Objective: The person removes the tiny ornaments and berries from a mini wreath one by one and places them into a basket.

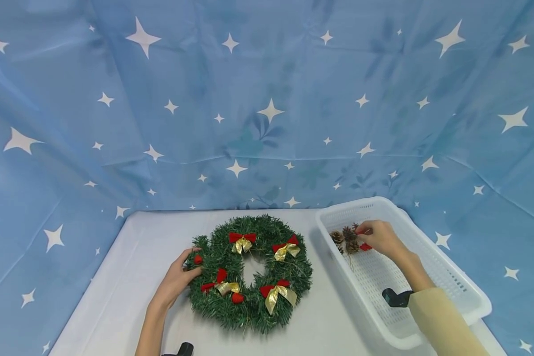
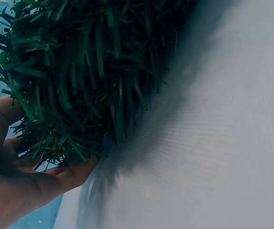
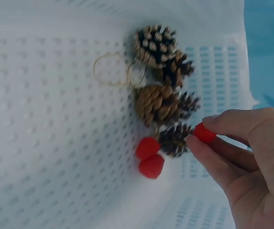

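Observation:
A green wreath [image 1: 300, 282] with red and gold bows lies flat on the white table. My left hand [image 1: 176, 279] holds its left edge, thumb and fingers on either side of a bushy tuft, as the left wrist view also shows. Two small red balls [image 1: 238, 297] sit on the wreath's left half. Over the basket, my right hand [image 3: 251, 157] pinches a small red ball [image 3: 204, 133] between thumb and fingertips. Beneath it lie several pine cones [image 3: 156, 104] and two more red balls [image 3: 151, 166] that touch each other.
The white perforated basket [image 1: 431, 321] stands at the table's right, angled away from the wreath. A thin gold cord loop [image 3: 109, 83] trails from the cones. Blue star-patterned cloth [image 1: 271, 74] hangs behind and beside the white table [image 1: 115, 296].

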A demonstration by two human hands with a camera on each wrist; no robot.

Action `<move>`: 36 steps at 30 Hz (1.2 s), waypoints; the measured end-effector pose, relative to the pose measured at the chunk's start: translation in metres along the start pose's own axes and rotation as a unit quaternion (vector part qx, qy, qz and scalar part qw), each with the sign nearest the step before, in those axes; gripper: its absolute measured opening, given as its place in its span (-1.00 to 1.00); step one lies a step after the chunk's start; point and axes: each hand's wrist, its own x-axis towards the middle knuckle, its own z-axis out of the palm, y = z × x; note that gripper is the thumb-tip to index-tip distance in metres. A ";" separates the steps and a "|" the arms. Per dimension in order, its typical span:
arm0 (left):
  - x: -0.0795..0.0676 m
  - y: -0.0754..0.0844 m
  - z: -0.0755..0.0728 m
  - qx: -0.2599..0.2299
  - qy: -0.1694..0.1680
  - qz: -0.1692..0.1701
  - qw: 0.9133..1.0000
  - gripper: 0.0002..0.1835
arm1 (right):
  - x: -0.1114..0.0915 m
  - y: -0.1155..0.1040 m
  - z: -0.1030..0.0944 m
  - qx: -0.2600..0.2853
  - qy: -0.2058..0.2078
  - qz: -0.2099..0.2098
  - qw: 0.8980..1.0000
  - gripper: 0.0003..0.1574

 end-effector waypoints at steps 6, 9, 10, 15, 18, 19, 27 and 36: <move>-0.001 0.001 -0.002 0.000 0.004 0.004 1.000 -0.34 | -0.005 0.020 -0.003 -0.014 -0.001 0.017 1.000 -0.85; -0.001 0.002 -0.002 -0.001 0.004 0.003 1.000 -0.34 | -0.008 0.030 -0.005 -0.020 -0.008 0.035 0.999 -0.87; -0.001 0.002 -0.002 -0.001 0.004 0.003 1.000 -0.34 | -0.009 0.032 -0.006 -0.019 -0.012 0.040 0.999 -0.88; -0.002 0.000 -0.002 0.004 0.001 0.002 1.000 -0.33 | -0.010 0.039 -0.008 -0.018 -0.028 0.062 0.998 -0.90; -0.001 0.000 -0.002 0.005 0.004 0.000 1.000 -0.34 | -0.010 0.040 -0.009 -0.023 -0.033 0.068 0.997 -0.90; -0.001 -0.001 -0.002 0.003 0.004 0.000 1.000 -0.33 | -0.010 0.041 -0.009 -0.024 -0.036 0.070 0.997 -0.89; 0.000 -0.004 -0.001 -0.018 0.003 -0.004 1.000 -0.33 | -0.010 0.044 -0.008 -0.012 -0.067 0.096 0.993 -0.84; 0.003 -0.002 0.001 -0.013 -0.004 -0.002 1.000 -0.32 | -0.013 0.050 -0.003 -0.018 -0.075 0.097 0.992 -0.87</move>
